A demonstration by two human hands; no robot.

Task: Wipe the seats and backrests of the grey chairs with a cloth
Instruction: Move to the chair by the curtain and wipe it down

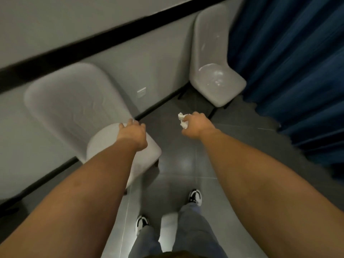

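I see my right hand (195,125) clutching the crumpled white cloth (183,121), soft and light, mid-frame. My left hand (133,133) rests relaxed on the near grey chair (78,108), centre-left; its shell looks rigid.

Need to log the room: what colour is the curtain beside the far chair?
Dark blue curtain, hanging right of the far chair; head view.

Smooth, faintly glossy plastic-looking far chair (216,79); crumpled white cloth (183,120); glossy floor tiles (178,164) (reflective).
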